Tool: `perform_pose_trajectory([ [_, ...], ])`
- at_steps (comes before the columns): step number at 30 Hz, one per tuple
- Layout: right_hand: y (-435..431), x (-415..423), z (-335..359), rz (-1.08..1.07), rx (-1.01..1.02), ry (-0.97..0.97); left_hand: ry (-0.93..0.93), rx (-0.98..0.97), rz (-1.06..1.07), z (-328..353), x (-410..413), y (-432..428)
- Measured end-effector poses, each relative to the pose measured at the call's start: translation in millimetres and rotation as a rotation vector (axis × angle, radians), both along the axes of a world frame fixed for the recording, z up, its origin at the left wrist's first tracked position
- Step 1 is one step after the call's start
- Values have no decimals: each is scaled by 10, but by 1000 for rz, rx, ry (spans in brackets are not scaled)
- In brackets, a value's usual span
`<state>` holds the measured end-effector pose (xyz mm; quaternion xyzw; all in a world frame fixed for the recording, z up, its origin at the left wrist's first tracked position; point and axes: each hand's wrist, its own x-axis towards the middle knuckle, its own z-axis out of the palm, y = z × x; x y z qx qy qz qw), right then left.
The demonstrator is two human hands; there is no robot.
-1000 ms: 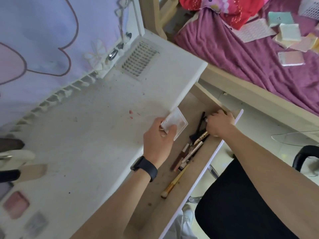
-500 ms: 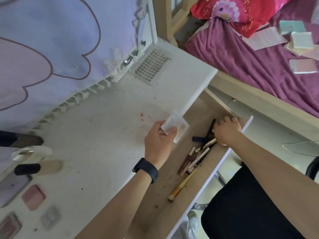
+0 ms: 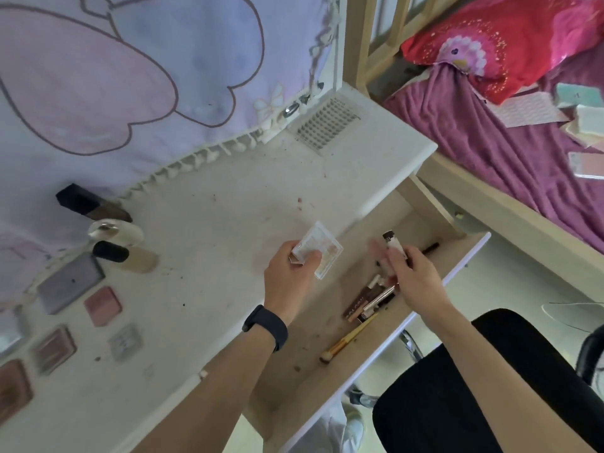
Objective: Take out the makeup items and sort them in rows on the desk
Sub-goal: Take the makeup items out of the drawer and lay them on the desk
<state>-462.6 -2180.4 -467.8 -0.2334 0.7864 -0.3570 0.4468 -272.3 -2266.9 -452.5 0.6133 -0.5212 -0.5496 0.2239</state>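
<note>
1. Two hands are over the open drawer (image 3: 310, 380); the left hand (image 3: 289, 279), black watch (image 3: 266, 326) on its wrist, has thumb and fingers curled round one clear palette (image 3: 318, 251), held above the desk's front edge, dead centre of the view.
2. The right hand (image 3: 416, 282), just at three o'clock of the left, pinches one small tube (image 3: 392, 242) with a dark cap; its outer fingers are blurred, so how they lie I cannot tell.
3. On the drawer floor, at five o'clock of the palette: one brush (image 3: 348, 341) with a wooden handle, one brown stick (image 3: 359, 300) and one rose-gold pen (image 3: 380, 296); more bits overlap there, too tangled to count; one black pencil (image 3: 429, 247) lies apart, at two o'clock of the right hand.
4. On the desk (image 3: 212, 223), at nine o'clock, three containers lie in a column: one dark bottle (image 3: 93, 206), one round silvery compact (image 3: 115, 232) and one beige bottle (image 3: 129, 256) with a black cap.
5. Toward eight o'clock there are five flat pieces, counted: grey palette (image 3: 70, 284), pink pan (image 3: 103, 305), clear square (image 3: 125, 342), rosy framed palette (image 3: 54, 349) and brown palette (image 3: 13, 390) at the picture's edge.
6. A black chair (image 3: 474, 393) sits at five o'clock; a bed (image 3: 490, 142) under a purple blanket is at two o'clock.
</note>
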Motion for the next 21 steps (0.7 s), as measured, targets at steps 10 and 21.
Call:
perform_pose_trajectory([
  [10,-157,1255,131,172,-84,-161,-49,-81,196,188,1161,180],
  [21,-1646,2644,86,481,-143,286,-113,-151,420,336,2842,78],
])
